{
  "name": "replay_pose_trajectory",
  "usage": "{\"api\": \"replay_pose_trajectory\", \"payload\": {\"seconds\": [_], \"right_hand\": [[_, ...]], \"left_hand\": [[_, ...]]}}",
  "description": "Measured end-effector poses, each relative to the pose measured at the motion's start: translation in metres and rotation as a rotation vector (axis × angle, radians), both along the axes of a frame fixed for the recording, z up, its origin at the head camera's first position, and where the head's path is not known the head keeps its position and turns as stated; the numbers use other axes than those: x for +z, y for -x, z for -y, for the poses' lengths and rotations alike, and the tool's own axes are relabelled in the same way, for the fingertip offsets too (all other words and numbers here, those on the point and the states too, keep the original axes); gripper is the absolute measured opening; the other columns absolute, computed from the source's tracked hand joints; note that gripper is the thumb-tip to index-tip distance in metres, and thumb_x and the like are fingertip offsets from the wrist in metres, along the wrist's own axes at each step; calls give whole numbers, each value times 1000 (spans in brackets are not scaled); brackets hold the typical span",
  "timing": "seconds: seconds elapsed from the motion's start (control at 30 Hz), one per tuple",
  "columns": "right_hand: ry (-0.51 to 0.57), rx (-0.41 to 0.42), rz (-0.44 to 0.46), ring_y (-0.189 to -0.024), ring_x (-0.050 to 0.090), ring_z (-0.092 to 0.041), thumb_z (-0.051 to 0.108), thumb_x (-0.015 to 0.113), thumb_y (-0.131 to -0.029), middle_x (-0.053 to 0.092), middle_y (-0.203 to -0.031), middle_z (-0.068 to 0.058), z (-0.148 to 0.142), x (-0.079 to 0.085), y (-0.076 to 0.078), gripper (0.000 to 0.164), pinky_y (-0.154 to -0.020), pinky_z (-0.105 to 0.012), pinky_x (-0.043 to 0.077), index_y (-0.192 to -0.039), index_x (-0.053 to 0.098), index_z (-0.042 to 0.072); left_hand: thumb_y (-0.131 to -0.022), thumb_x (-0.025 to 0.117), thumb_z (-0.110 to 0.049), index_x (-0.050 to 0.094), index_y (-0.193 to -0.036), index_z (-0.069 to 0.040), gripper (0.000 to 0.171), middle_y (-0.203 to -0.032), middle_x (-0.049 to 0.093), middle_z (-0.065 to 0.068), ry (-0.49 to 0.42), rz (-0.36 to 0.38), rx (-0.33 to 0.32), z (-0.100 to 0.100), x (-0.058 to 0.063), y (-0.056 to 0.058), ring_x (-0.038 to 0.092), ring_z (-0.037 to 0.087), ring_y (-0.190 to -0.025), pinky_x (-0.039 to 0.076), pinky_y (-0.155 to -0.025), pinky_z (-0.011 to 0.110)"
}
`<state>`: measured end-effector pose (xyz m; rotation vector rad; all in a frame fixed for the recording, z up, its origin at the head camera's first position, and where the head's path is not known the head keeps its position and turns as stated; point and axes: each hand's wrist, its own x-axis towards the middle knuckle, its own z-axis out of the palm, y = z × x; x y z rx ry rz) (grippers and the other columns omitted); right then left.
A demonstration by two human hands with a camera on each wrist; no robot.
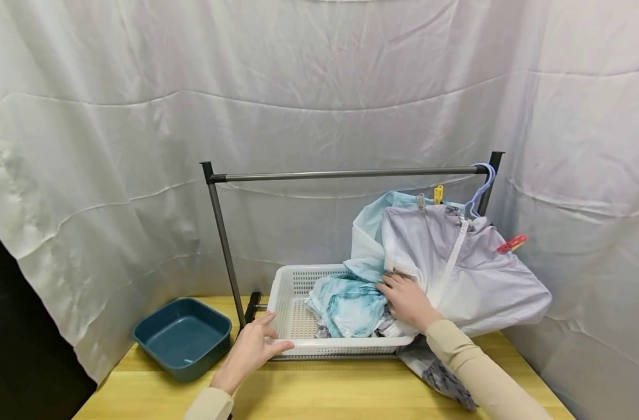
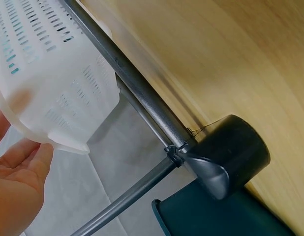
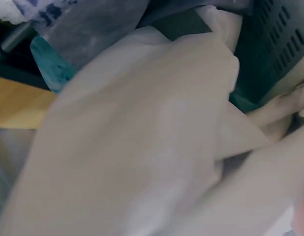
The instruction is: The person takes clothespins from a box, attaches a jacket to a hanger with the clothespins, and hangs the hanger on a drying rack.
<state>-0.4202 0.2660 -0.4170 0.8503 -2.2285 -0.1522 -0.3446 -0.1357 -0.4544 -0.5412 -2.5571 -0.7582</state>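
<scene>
My left hand (image 1: 253, 347) holds the left front corner of a white perforated basket (image 1: 280, 297); in the left wrist view its fingers and thumb meet at the rim. Crumpled blue-and-white cloth (image 1: 351, 306) lies inside the basket. Against the right side of that cloth rests my right hand (image 1: 408, 300), under the edge of a pale lilac zipped garment (image 1: 429, 245). Whether its fingertips pinch fabric is hidden. Pale fabric (image 3: 142, 128) fills most of the right wrist view. The garment hangs from a light blue hanger (image 1: 479, 192), with light blue fabric (image 1: 369, 233) behind it.
A dark metal rack with a horizontal rail (image 1: 351, 174) stands over the wooden table (image 1: 319, 391). A teal basin (image 1: 183, 332) sits left of it. Grey (image 1: 421, 202), yellow (image 1: 438, 194) and red (image 1: 512, 244) clothespins are on the hung clothes. Patterned fabric (image 1: 445, 379) droops at the front right.
</scene>
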Motion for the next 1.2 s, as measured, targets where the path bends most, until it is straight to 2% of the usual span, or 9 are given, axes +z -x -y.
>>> {"api": "replay_pose_trajectory", "payload": {"seconds": [0.13, 0.27, 0.37, 0.47, 0.57, 0.73, 0.83, 1.0, 1.2], "right_hand": [[-4, 157, -82, -116, 60, -34, 11, 64, -79, 67, -120, -16, 6, 2, -3, 38, -100, -49, 47, -116, 71, 7], [44, 307, -220, -105, 65, -33, 18, 65, -80, 71, -107, -14, 11, 10, -1, 30, -93, -47, 51, -106, 73, 4], [108, 355, -315, -106, 65, -36, 23, 66, -83, 70, -109, -18, 14, 24, 5, 34, -95, -49, 51, -106, 72, 0], [150, 285, -304, -119, 58, -40, 27, 68, -85, 64, -124, -24, 16, 40, 11, 46, -104, -51, 45, -119, 66, -5], [122, 166, -177, -126, 53, -41, 33, 70, -87, 58, -133, -27, 15, 49, 17, 59, -107, -53, 41, -129, 59, -8], [32, 17, 130, -127, 53, -39, 48, 64, -91, 55, -137, -24, 14, 41, 19, 69, -108, -51, 41, -138, 53, -2], [-16, -26, 243, -133, 47, -40, 60, 56, -92, 49, -144, -23, 13, 30, 18, 73, -112, -52, 35, -144, 49, 9], [-112, -41, 264, -140, 39, -41, 74, 55, -83, 43, -149, -24, 11, 18, 16, 80, -113, -57, 30, -145, 50, 23], [-169, -81, 201, -128, 50, -41, 68, 70, -74, 56, -135, -21, 8, 10, 12, 75, -105, -58, 37, -133, 62, 21]], "left_hand": [[-73, 76, -60, 77, -71, -13, 48, -136, 59, 19, -2, -11, -2, 0, 0, 0, 53, 36, -130, 53, -93, 49], [-73, 75, -62, 77, -72, -14, 48, -137, 58, 18, -2, 1, -6, 0, -1, 0, 52, 37, -130, 53, -93, 49], [-73, 75, -62, 77, -71, -14, 48, -137, 58, 18, -4, 4, -7, 0, 0, 1, 53, 37, -130, 53, -92, 49], [-73, 75, -61, 77, -70, -15, 47, -137, 58, 19, -8, -2, -9, 0, 0, 1, 53, 37, -129, 54, -90, 48], [-73, 76, -61, 77, -71, -15, 46, -137, 58, 19, -9, 0, -5, 0, 0, 1, 53, 37, -129, 55, -89, 47], [-73, 76, -61, 78, -74, -12, 48, -138, 58, 18, -11, 13, 0, -1, -1, 1, 54, 37, -129, 55, -89, 46], [-73, 75, -61, 78, -76, -11, 50, -138, 57, 18, -10, 12, -1, -1, -2, 0, 54, 38, -129, 54, -90, 47], [-73, 76, -60, 78, -74, -12, 48, -137, 58, 19, -10, -2, -4, 0, -2, 0, 55, 37, -128, 56, -87, 46], [-73, 76, -61, 78, -74, -12, 48, -137, 58, 19, -7, -8, 3, -2, -3, 1, 55, 37, -127, 57, -84, 43]]}}
